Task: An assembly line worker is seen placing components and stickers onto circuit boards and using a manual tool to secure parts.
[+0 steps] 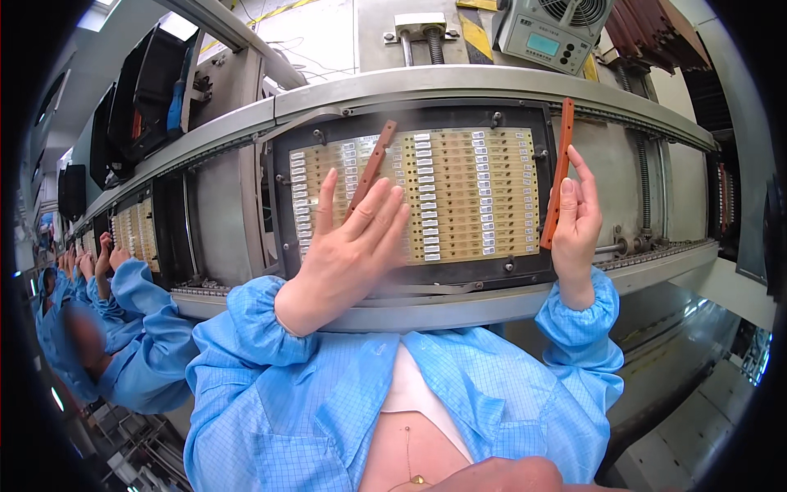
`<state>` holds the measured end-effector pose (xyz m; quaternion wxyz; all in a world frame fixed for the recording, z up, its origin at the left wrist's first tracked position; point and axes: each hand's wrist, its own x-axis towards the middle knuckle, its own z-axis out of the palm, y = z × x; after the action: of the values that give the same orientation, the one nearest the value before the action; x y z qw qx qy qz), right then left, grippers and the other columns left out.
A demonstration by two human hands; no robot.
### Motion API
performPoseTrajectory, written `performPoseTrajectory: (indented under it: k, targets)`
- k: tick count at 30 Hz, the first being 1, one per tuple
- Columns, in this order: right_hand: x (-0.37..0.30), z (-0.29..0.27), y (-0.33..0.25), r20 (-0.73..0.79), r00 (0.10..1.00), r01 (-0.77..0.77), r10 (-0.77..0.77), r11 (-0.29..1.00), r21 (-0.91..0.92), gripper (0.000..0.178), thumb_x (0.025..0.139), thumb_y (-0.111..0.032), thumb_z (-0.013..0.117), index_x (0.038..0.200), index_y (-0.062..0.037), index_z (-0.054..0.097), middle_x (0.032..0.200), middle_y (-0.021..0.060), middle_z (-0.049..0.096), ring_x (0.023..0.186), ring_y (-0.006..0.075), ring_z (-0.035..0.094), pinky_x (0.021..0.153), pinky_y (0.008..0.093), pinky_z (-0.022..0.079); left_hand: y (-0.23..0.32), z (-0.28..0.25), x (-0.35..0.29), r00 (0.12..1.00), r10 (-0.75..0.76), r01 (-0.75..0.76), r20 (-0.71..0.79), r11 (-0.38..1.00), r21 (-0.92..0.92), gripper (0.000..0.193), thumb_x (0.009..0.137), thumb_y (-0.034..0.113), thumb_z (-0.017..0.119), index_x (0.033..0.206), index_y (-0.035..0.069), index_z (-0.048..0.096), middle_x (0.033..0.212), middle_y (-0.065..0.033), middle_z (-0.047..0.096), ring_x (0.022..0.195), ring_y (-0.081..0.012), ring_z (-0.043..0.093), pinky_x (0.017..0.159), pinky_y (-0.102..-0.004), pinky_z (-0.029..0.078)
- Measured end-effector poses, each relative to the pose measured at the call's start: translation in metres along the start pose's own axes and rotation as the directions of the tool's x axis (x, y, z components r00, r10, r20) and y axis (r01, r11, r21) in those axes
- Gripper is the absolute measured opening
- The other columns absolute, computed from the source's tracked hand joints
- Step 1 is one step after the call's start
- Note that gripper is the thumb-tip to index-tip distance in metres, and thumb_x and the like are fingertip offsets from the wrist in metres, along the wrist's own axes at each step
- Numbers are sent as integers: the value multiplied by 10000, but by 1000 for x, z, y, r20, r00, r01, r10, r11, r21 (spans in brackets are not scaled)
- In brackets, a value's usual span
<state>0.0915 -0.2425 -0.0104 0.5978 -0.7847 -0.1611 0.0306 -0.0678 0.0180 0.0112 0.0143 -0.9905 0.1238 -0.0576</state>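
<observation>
My left hand is over the left half of a panel of gold-coloured circuit boards, slightly blurred. From behind its fingers a brown strip with holes slants up over the panel; the thumb and the strip's lower end are hidden, and the hand appears to grip it. At the panel's right side, my right hand holds a second, redder strip with holes nearly upright between thumb and fingers. The panel, carrying rows of small white labels, sits in a black frame with several screw posts around its edge.
The frame rests on a conveyor with metal rails. Beyond it stand a grey fan unit with a screen and a stack of brown strips. To the left, co-workers in blue sit along the line beside another panel.
</observation>
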Motion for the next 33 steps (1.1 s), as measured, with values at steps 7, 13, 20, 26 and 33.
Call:
performPoseTrajectory:
  k: [7, 13, 20, 26, 33]
  targets:
    - [-8, -3, -14, -15, 998, -54, 54, 998, 11, 378, 1083, -135, 426, 1447, -49, 480, 739, -66, 480, 659, 11, 394, 571, 203, 343, 7, -5, -18, 998, 59, -59, 8, 998, 35, 487, 845, 246, 656, 1298, 71, 629, 1439, -54, 546, 1392, -260, 453, 1174, -703, 160]
    - [-14, -9, -9, 13, 963, 252, -268, 888, -385, 327, 1087, -141, 421, 1356, -41, 576, 1064, 62, 642, 801, 79, 566, 735, 231, 480, 16, -11, -20, 994, 107, -108, 19, 992, 67, 417, 870, 200, 634, 1274, 96, 650, 1416, -45, 568, 1371, -264, 476, 1172, -709, 158]
    - [-7, -37, -34, 190, 919, 394, -346, 827, -400, 202, 1000, 0, 527, 1147, -49, 656, 998, 112, 638, 855, 269, 626, 823, 363, 513, 31, -18, -6, 991, 105, -120, -87, 976, -182, 350, 829, 207, 696, 1174, 152, 704, 1342, 7, 623, 1339, -232, 511, 1166, -711, 193]
    - [-6, -41, -45, 425, 860, 483, -281, 716, -504, 239, 894, -56, 696, 1120, -44, 621, 968, 114, 536, 790, 247, 574, 680, 353, 489, 42, -21, 6, 974, 202, -218, -101, 955, -201, 246, 864, 210, 673, 1098, 161, 728, 1302, 19, 649, 1317, -207, 532, 1164, -713, 211]
    - [5, -52, -49, 512, 845, 488, -153, 614, -621, 432, 768, -252, 816, 1066, -68, 563, 931, 103, 489, 858, 299, 528, 784, 411, 457, 56, -24, 13, 958, 261, -281, -120, 937, -209, 244, 856, 183, 657, 1085, 133, 722, 1323, -16, 636, 1326, -217, 528, 1174, -669, 254]
